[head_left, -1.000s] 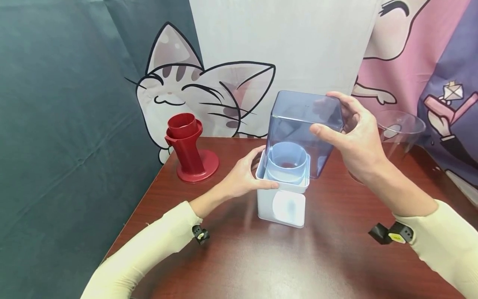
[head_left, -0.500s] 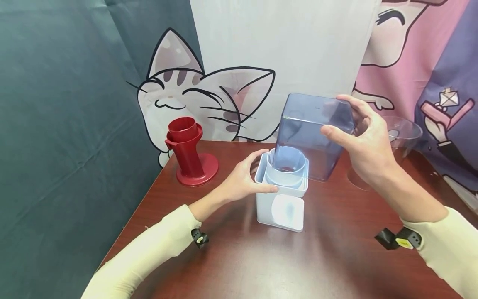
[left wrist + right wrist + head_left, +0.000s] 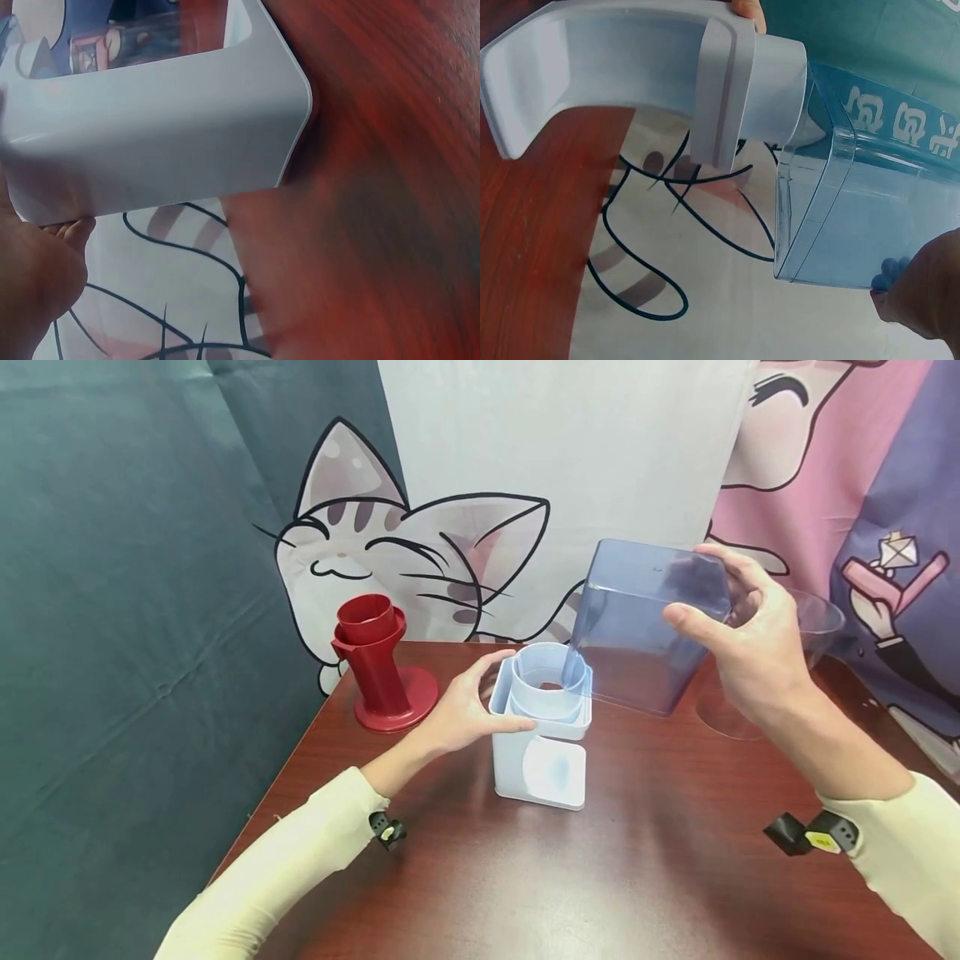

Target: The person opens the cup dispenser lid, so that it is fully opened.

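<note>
My left hand (image 3: 461, 714) grips the upper left side of a white plastic stand (image 3: 512, 764), with the thumb along its front edge. A round collar (image 3: 547, 697) rises from the stand's square top tray. In the left wrist view, fingers of that hand curl at the edge of the white body (image 3: 165, 135). My right hand (image 3: 765, 643) holds a see-through blue square box (image 3: 637, 618) by its right side, above the table. White lettering marks one wall of the box (image 3: 847, 217). Its lower left corner overlaps the collar in the head view; I cannot tell whether they touch.
A red plastic stand (image 3: 386, 685) with a ring top and round base is at the back left of the brown table (image 3: 585, 877). Behind my right hand is a clear vessel with a wide rim (image 3: 817, 614). Printed cloth (image 3: 465, 427) hangs behind.
The blue box has moved right, from over the collar to beside it. The white stand and my left hand have shifted slightly left.
</note>
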The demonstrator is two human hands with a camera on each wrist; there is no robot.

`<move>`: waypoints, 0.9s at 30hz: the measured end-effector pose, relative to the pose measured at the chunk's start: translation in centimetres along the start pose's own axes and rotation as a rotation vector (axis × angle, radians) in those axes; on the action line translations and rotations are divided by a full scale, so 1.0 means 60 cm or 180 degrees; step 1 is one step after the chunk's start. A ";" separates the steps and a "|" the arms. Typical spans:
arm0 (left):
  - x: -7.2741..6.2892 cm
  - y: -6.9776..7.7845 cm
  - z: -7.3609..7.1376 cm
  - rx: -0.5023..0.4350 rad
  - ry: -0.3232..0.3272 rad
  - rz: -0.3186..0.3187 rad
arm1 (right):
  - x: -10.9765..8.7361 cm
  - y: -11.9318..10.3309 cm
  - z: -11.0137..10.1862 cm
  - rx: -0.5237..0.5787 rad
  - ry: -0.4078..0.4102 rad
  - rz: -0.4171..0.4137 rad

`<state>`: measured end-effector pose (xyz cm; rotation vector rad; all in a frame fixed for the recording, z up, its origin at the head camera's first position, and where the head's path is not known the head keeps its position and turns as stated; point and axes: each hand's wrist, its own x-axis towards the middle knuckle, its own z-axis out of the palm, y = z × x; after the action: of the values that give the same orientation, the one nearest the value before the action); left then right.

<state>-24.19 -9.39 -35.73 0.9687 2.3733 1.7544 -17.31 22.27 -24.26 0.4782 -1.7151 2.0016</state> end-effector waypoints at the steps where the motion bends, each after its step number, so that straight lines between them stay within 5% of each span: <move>1: 0.000 0.000 -0.005 0.0020 0.0015 -0.0001 | 0.001 0.001 -0.002 -0.0002 0.0020 0.0002; 11: 0.005 0.006 -0.062 0.0087 0.0218 0.0042 | 0.017 0.019 -0.016 0.0392 0.0141 -0.0167; 27: 0.047 -0.008 -0.112 0.0366 0.0686 -0.0093 | 0.046 0.092 -0.054 -0.0199 0.0505 0.0009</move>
<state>-29.25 -13.80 -32.76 0.7875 2.6297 1.8142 -22.54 25.14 -27.89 0.2877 -1.6757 1.9264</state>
